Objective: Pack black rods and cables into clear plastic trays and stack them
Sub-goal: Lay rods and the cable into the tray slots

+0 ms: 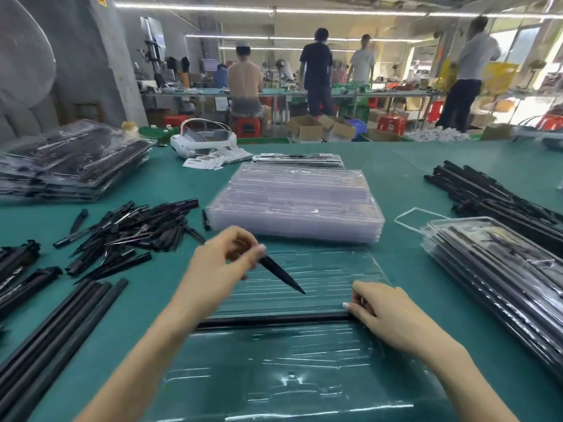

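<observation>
Pretty bright overall, mostly from the long tube lights (274,9) running across the ceiling at the top of the frame, plus daylight blowing out the windows (518,41) in the upper right. Lots of white glare streaks on the open clear tray (289,360) at bottom centre, so its moulded shape is hard to read. Shadows on the green tabletop (182,190) are soft and faint. The left hand (225,254) is a bit smeared with motion blur, and the people (316,71) in the back look soft too. Classic wide-angle warp: the tabletop's far edge bows and things stretch toward the corners.
</observation>
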